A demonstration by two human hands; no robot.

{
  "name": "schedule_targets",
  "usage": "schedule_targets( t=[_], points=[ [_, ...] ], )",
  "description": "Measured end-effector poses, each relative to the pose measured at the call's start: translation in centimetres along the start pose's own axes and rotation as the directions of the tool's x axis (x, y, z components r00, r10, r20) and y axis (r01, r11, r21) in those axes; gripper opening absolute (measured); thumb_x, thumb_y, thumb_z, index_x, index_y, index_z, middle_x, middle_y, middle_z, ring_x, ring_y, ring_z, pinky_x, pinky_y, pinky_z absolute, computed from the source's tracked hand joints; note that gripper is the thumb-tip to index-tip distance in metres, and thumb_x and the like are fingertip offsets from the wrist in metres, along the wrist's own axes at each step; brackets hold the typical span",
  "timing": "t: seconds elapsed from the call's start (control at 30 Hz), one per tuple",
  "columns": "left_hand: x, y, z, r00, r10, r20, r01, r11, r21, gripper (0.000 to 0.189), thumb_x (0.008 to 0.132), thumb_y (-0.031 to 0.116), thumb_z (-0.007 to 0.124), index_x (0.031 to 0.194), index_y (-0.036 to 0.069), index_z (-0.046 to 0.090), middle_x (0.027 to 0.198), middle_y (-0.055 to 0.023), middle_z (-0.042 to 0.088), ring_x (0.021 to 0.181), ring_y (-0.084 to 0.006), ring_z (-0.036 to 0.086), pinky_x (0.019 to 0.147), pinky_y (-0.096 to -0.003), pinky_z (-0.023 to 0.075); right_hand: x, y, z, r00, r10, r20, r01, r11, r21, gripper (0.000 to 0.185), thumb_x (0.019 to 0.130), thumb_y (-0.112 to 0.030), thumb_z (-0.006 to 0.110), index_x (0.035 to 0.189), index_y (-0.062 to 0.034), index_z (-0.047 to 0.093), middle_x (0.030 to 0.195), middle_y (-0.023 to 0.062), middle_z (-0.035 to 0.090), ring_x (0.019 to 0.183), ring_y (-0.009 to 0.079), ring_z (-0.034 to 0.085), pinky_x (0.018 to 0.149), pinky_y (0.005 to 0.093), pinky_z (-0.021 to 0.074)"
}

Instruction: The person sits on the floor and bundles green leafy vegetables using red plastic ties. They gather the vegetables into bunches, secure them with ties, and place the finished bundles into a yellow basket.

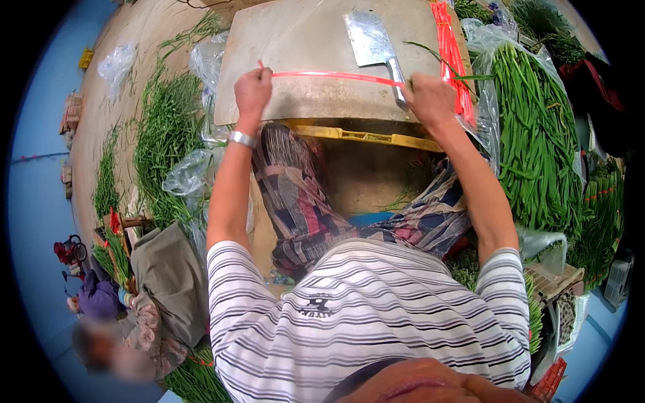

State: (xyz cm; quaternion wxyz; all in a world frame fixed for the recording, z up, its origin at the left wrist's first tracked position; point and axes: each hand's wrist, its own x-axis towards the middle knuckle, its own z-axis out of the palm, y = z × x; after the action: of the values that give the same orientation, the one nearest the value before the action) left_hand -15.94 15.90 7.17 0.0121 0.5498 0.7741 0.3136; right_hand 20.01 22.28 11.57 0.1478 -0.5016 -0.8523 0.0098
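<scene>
Between my two hands a red plastic tape strip point(330, 74) is stretched almost level above a pale board point(297, 30). My left hand point(253, 91) grips one end, and a short tail of tape sticks up past the fist. The other end is pinched in my right hand point(430, 98), which is slightly blurred. Behind the tape lies a cleaver point(370, 40), its broad blade pointing away and its metal handle running down beside my right hand. A bundle of similar red strips point(447, 45) lies along the board's right edge. One green leaf point(428, 52) lies near it.
Right of the board, long green leafy stalks point(534, 136) fill a clear plastic bag point(484, 38). Loose greens point(169, 136) are heaped on the floor at left beside plastic bags point(189, 171). A yellow crate rim point(360, 136) shows under the board. Another person point(151, 322) sits at lower left.
</scene>
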Motion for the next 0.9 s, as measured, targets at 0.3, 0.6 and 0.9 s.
schedule_targets(
  t=[0.3,0.6,0.9],
  points=[
    [1.8,2.0,1.8,0.906,-0.415,0.084,0.392,0.748,-0.536,0.033,0.086,0.01,0.059,0.117,0.001,0.052,0.082,-0.0082,0.062,0.065,-0.0174,0.061,0.053,-0.0304,0.0497,5.9,-3.5,6.2,0.977,0.124,0.175,-0.132,0.991,0.033,0.022,0.08,-0.026,0.056,0.083,-0.0084,0.069,0.081,0.014,0.069,0.077,0.0296,0.068,0.067,0.0403,0.0535],
    [1.5,3.0,3.4,0.652,0.593,0.473,-0.689,0.724,0.042,0.051,0.09,0.026,0.052,0.139,0.018,0.04,0.146,-0.0097,0.034,0.133,-0.0264,0.035,0.11,-0.0439,0.0262,4.9,-3.4,7.3,0.981,0.148,0.129,-0.163,0.98,0.115,0.017,0.078,-0.023,0.061,0.077,-0.007,0.068,0.077,0.0129,0.068,0.072,0.0299,0.068,0.064,0.0399,0.0538],
    [1.5,0.4,6.3,0.73,0.457,0.509,-0.593,0.794,0.138,0.05,0.096,0.036,0.036,0.143,0.02,0.034,0.151,-0.0053,0.027,0.14,-0.0247,0.023,0.113,-0.0489,0.0128,4.2,-2.5,6.9,0.984,0.174,0.049,-0.18,0.965,0.188,0.025,0.08,-0.027,0.062,0.097,-0.0088,0.062,0.088,0.0131,0.063,0.078,0.0304,0.064,0.066,0.0459,0.0517]
  ],
)
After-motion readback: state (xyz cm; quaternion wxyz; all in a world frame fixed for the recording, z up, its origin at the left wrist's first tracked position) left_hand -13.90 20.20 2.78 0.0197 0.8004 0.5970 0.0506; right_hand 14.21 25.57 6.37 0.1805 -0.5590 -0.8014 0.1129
